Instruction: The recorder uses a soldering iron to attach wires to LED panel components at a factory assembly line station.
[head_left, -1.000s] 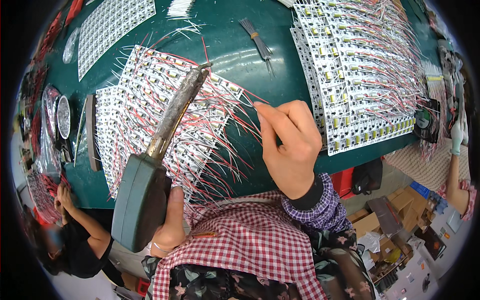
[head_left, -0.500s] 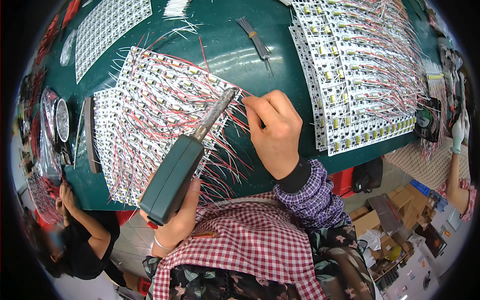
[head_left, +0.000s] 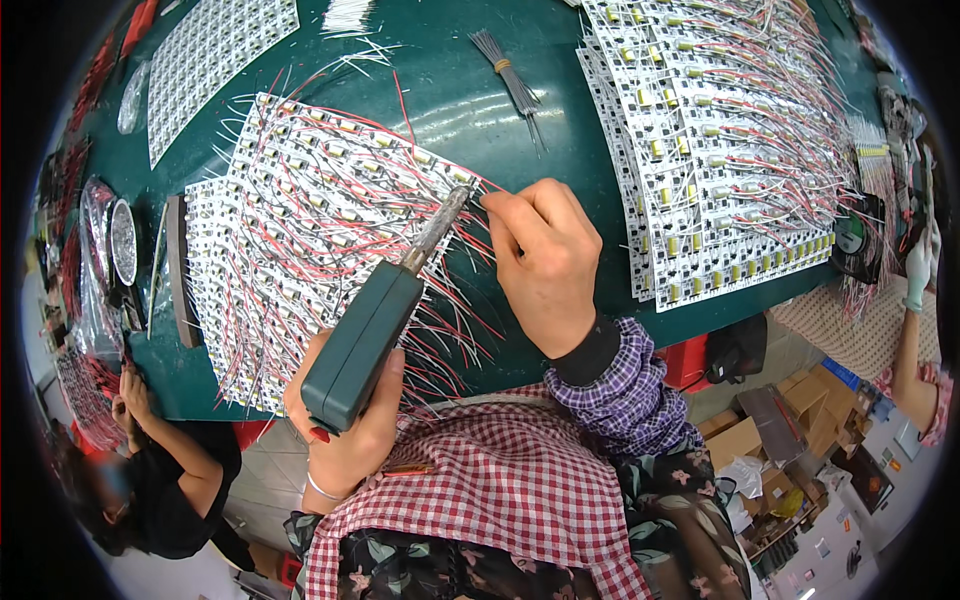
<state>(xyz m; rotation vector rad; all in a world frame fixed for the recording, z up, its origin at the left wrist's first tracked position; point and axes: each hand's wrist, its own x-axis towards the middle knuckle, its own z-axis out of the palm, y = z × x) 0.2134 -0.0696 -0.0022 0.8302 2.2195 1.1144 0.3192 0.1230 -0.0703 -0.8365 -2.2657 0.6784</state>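
My left hand (head_left: 352,450) is wrapped round the dark green handle of a soldering iron (head_left: 364,345). Its grey metal barrel slants up and right, with the tip at the right corner of a white circuit board panel (head_left: 262,125). Many red, white and dark wires (head_left: 310,235) stick out across this panel, which lies on other similar panels. Just right of the iron's tip, my right hand (head_left: 550,265) pinches a thin wire (head_left: 479,199) between thumb and forefinger. Whether the tip touches the board or the wire is too small to tell.
A wired panel stack (head_left: 700,190) lies right on the green table (head_left: 440,75). A tied wire bundle (head_left: 510,75) lies at the back, a bare panel (head_left: 215,65) far left. A round tin (head_left: 124,240) stands left. Co-workers' hands show at left (head_left: 132,395) and right (head_left: 920,265).
The soldering iron's handle has shifted right and slightly up with my left hand, and its tip sits slightly lower. My right hand has moved slightly left, still pinching.
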